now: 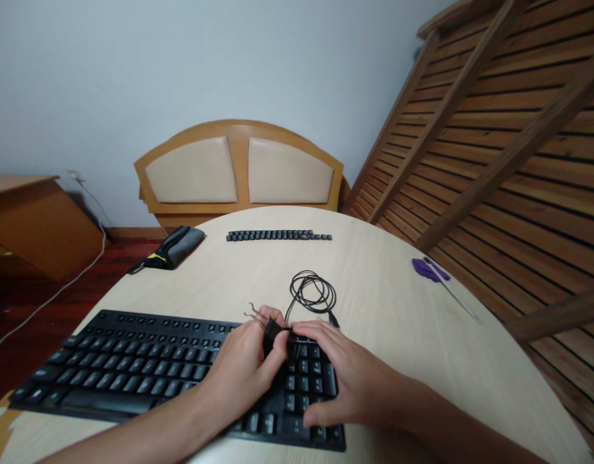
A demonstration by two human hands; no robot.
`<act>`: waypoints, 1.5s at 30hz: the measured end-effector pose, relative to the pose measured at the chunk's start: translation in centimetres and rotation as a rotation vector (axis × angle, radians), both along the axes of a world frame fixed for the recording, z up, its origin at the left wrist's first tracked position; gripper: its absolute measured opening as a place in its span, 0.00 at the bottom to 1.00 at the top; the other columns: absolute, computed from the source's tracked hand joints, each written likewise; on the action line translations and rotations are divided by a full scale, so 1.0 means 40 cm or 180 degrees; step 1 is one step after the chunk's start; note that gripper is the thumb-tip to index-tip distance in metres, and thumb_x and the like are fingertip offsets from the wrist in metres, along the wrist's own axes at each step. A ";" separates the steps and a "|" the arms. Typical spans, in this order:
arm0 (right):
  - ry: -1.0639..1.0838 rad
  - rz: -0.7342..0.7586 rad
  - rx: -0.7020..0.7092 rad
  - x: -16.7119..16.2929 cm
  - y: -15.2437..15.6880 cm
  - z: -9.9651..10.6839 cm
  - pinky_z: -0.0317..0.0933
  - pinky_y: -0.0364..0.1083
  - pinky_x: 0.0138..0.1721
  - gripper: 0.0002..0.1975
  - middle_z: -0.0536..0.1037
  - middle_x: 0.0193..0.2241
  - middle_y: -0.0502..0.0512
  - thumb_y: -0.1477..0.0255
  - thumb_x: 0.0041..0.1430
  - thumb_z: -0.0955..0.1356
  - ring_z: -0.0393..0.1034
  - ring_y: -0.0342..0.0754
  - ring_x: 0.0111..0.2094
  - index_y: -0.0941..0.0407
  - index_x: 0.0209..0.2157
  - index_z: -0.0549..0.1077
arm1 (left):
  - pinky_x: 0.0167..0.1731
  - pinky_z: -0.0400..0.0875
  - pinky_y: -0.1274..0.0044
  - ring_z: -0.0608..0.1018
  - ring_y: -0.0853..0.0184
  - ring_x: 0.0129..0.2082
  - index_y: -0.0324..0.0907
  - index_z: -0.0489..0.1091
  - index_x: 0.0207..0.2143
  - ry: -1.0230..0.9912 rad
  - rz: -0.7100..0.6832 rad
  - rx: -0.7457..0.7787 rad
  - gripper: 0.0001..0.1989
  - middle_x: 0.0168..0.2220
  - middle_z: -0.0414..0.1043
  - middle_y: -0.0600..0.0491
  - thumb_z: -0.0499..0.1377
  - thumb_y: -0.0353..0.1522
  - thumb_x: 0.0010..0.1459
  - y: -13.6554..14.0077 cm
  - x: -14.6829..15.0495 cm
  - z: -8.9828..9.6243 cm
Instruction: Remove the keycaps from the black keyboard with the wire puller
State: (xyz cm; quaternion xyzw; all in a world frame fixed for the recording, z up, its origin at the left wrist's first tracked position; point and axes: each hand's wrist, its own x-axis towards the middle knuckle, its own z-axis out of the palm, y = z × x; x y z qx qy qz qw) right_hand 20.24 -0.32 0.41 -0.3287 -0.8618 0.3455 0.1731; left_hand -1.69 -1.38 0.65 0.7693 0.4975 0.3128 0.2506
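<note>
Keyboard [146,366] partly hidden by left hand [253,351].

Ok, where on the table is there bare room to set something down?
Between the row of keycaps and the keyboard, left of the coiled cable; also right of that cable, toward the purple cloth. It's crowded around the left hand and right hand, over the keyboard.

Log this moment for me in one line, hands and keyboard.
Left hand: gripping black wire-pronged tool over keyboard | Right hand: on keyboard's number-pad end | Loose keycaps: lined up on table beyond keyboard
</note>
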 end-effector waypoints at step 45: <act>0.0074 -0.0583 0.0578 -0.013 -0.015 -0.013 0.60 0.55 0.56 0.15 0.75 0.51 0.59 0.69 0.56 0.71 0.66 0.54 0.54 0.55 0.46 0.73 | 0.36 0.69 0.72 0.75 0.66 0.30 0.42 0.67 0.38 -0.0190 -0.0451 -0.0329 0.09 0.32 0.73 0.53 0.49 0.34 0.66 0.001 0.005 0.011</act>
